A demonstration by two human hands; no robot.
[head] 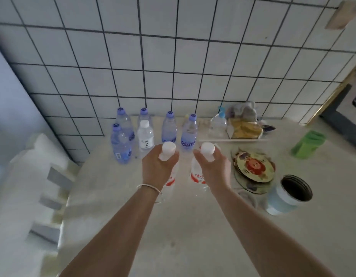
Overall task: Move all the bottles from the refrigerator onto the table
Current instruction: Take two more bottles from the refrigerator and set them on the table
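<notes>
Head view: the left hand [159, 166] grips one red-labelled bottle [170, 179] by its neck, the right hand [212, 168] grips another [197, 176]; both are upright, white caps up, over the table [193, 226]. Behind stand five blue-capped bottles [169, 126] and one white-capped bottle [145, 136], upright.

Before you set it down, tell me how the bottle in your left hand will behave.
The left hand grips the red-label bottle high, near its cap, so it may swing. Tall and narrow, it probably tips easily. Clear plastic likely dents rather than breaks.
</notes>
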